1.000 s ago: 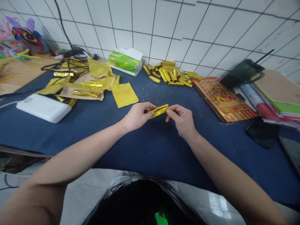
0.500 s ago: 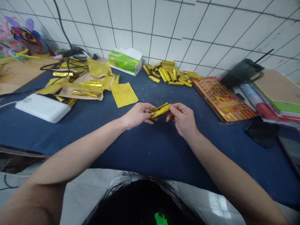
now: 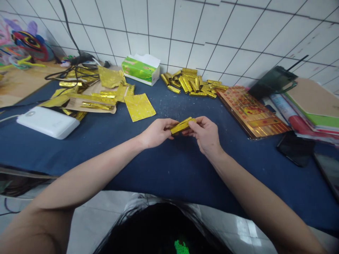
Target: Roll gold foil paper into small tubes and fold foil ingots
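Note:
A folded strip of gold foil paper (image 3: 182,126) lies between my hands, just above the blue table cover. My left hand (image 3: 157,132) pinches its left end between thumb and fingers. My right hand (image 3: 205,135) grips the right end, with the fingers partly over it. A heap of folded gold foil pieces (image 3: 188,82) sits at the back by the wall. Loose flat gold sheets (image 3: 139,107) lie to the left, beyond my left hand, on the blue cover (image 3: 169,165).
A white power bank (image 3: 47,122) and brown paper (image 3: 91,107) with foil lie left. A green tissue box (image 3: 141,69) stands at the wall. A red-gold printed paper stack (image 3: 251,112), a black phone (image 3: 295,148) and folders (image 3: 312,109) lie right. Black cables (image 3: 76,68) run back left.
The foil strip now looks flatter and more tightly folded, and its right end has moved further into my right hand. My hands have come closer together.

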`<state>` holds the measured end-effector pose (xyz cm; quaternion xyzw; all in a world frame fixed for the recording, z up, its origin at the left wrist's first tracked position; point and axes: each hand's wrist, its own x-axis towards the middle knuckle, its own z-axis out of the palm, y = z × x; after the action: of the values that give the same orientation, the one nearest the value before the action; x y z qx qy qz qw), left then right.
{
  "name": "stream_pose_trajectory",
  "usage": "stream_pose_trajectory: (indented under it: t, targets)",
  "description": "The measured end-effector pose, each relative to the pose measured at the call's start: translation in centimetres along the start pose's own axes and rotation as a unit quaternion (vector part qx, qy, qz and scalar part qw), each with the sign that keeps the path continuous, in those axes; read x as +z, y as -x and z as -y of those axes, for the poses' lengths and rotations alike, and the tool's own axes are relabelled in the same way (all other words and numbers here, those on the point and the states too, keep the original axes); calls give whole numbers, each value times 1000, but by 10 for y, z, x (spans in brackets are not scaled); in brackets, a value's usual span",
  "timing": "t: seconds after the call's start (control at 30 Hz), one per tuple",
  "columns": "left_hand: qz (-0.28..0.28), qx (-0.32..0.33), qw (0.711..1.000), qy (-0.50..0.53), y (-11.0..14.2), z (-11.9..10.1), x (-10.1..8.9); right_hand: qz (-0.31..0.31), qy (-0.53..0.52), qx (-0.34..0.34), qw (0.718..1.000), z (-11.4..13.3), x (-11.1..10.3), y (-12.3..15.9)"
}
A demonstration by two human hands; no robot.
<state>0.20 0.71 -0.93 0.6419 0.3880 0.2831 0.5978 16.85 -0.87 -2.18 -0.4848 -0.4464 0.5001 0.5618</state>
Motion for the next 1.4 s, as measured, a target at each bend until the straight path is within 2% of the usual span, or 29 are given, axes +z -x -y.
stream_pose_trajectory:
  t: [0.37,0.53,0.63,0.77,1.0,1.17,1.4]
  targets:
    - [4,28,999,-33,-1,4,1,-27,16,18,999,-3,0,-2]
    - [-2,97,989,-108,0,6,1,-39,21,12,999,-2,1,-1]
    - [-24,121,976,-180,3,7,1,-39,19,9,999,-1,2,0]
    - [-53,128,959,-247,5,7,1,-24,15,-5,1000,-3,2,1]
    - [-60,117,944,-301,7,2,1,11,-3,0,1000,-6,-1,1]
    - [-75,113,939,-317,6,1,-1,0,13,10,1000,-4,-2,-1]
    - [-90,153,926,-332,6,4,1,-14,11,24,1000,0,-2,-1]
